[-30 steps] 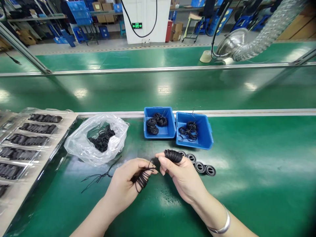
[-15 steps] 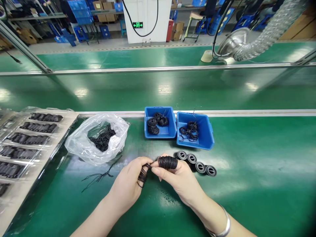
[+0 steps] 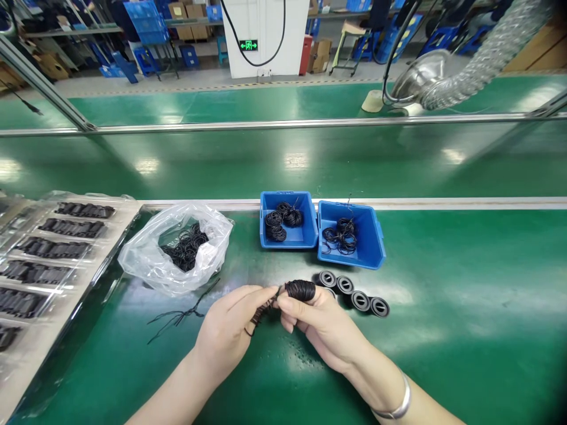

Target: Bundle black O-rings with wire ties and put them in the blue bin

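Note:
My left hand (image 3: 228, 330) is closed on a bundle of thin black rubber rings (image 3: 261, 313) just above the green table. My right hand (image 3: 321, 327) is closed too, with a stack of black rings (image 3: 300, 289) threaded over its forefinger; its thumb and fingers pinch where the two bundles meet. The hands touch each other. Right behind my right hand lies a row of several round black caps (image 3: 354, 297).
Two blue bins (image 3: 305, 237) (image 3: 374, 251) with black rings stand behind the hands. A clear plastic bag (image 3: 177, 251) of rings lies at the left, loose black strings (image 3: 177, 317) before it. Clear trays of black parts (image 3: 48, 251) fill the left edge. A conveyor rail (image 3: 443, 203) runs behind.
My hands have come together; the left-hand bundle, hanging loose a second ago, is now drawn up against the rings on my right forefinger. The right hand dropped slightly toward me.

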`<action>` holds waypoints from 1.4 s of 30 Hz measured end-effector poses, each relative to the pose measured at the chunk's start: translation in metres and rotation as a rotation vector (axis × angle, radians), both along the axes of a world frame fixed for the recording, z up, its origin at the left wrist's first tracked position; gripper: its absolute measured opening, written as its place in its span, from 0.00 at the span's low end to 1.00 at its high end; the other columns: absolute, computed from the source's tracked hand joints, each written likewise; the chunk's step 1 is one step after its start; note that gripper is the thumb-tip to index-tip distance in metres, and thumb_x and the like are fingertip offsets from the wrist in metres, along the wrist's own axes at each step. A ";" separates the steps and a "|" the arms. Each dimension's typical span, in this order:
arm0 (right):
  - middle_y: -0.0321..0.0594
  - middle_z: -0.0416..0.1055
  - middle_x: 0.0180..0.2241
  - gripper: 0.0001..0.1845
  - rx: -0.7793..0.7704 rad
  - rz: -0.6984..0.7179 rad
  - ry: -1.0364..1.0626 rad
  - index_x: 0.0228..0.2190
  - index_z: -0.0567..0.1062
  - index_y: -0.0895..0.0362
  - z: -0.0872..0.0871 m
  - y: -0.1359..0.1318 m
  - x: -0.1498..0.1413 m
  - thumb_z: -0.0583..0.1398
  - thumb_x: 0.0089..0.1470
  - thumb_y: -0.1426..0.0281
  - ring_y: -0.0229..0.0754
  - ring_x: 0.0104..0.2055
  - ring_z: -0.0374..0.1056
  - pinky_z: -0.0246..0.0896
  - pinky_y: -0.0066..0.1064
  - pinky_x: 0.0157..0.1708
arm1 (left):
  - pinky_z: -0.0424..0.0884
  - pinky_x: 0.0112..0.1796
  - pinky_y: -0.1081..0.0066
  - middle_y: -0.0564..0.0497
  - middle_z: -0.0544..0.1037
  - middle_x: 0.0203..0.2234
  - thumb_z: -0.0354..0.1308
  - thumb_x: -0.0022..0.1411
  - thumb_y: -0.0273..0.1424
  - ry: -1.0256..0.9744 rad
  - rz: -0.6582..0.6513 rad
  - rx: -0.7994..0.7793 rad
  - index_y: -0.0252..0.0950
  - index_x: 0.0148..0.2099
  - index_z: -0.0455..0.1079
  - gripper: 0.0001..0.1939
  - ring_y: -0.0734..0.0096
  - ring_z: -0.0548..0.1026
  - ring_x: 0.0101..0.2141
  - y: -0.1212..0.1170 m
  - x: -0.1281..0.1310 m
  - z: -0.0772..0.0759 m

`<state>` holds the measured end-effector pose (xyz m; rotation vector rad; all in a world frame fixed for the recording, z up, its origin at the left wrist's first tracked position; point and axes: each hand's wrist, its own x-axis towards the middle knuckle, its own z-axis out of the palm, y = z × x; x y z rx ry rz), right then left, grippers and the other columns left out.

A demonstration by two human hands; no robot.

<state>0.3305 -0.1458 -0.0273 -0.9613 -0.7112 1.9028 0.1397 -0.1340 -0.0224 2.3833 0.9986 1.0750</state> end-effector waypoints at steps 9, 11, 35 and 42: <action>0.41 0.75 0.35 0.10 -0.108 -0.150 0.206 0.33 0.81 0.58 0.003 0.004 0.002 0.68 0.55 0.64 0.38 0.35 0.71 0.66 0.26 0.30 | 0.77 0.45 0.71 0.51 0.84 0.38 0.50 0.66 0.18 -0.115 0.114 -0.271 0.39 0.52 0.74 0.19 0.70 0.82 0.41 0.000 -0.003 0.009; 0.45 0.77 0.43 0.10 -0.110 -0.177 0.204 0.34 0.82 0.58 0.004 0.006 0.003 0.69 0.54 0.63 0.42 0.40 0.74 0.70 0.27 0.32 | 0.78 0.43 0.71 0.51 0.85 0.38 0.53 0.66 0.21 -0.077 0.167 -0.400 0.39 0.49 0.75 0.14 0.68 0.83 0.39 0.002 -0.006 0.008; 0.39 0.75 0.30 0.07 0.429 -0.089 -0.602 0.32 0.85 0.52 -0.002 -0.003 -0.001 0.70 0.51 0.62 0.46 0.36 0.71 0.63 0.38 0.40 | 0.80 0.41 0.69 0.48 0.86 0.38 0.57 0.63 0.22 -0.011 0.131 -0.326 0.39 0.47 0.79 0.14 0.65 0.83 0.38 0.002 -0.004 0.008; 0.33 0.69 0.23 0.11 0.157 -0.127 -0.287 0.26 0.81 0.56 -0.002 0.002 0.000 0.70 0.52 0.61 0.38 0.28 0.65 0.62 0.31 0.32 | 0.81 0.35 0.70 0.50 0.86 0.32 0.53 0.65 0.23 -0.166 0.064 -0.597 0.38 0.50 0.77 0.16 0.67 0.84 0.33 0.001 -0.003 0.009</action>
